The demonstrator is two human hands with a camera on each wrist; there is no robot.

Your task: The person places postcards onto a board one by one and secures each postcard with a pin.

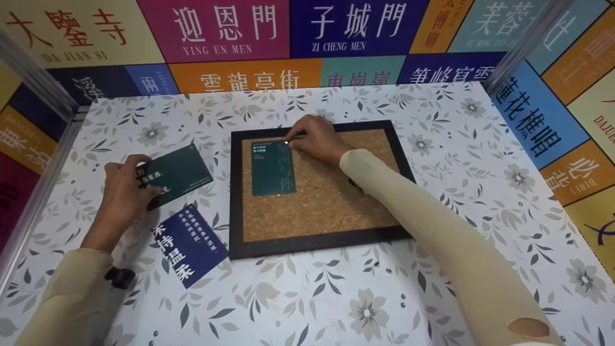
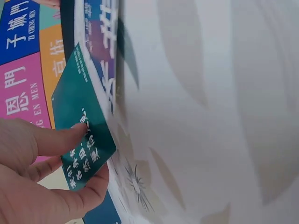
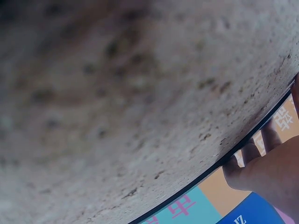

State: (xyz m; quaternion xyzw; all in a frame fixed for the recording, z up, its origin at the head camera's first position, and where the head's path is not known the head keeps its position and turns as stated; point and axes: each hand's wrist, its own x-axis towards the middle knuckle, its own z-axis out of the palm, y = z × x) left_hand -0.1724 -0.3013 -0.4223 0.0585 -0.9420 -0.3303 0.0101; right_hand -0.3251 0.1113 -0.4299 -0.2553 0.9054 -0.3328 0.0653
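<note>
My left hand (image 1: 126,192) pinches a dark green card (image 1: 180,174) with white lettering, thumb on its printed face. In the left wrist view the thumb and fingers grip one end of that card, tilted over the table. A second green card (image 1: 269,175) lies upright on the upper left of a black-framed cork board (image 1: 331,206). At this card's top right corner, the thumb and forefinger of my right hand (image 1: 314,139) pinch together, with a small white speck (image 1: 287,142) between the tips; I cannot tell its kind.
A navy blue card (image 1: 194,245) with white characters lies on the floral-patterned table (image 1: 307,298), its right corner by the board's frame. Panels with large coloured characters (image 1: 226,29) rise at the back and both sides. A small black device (image 1: 120,277) sits at the left wrist.
</note>
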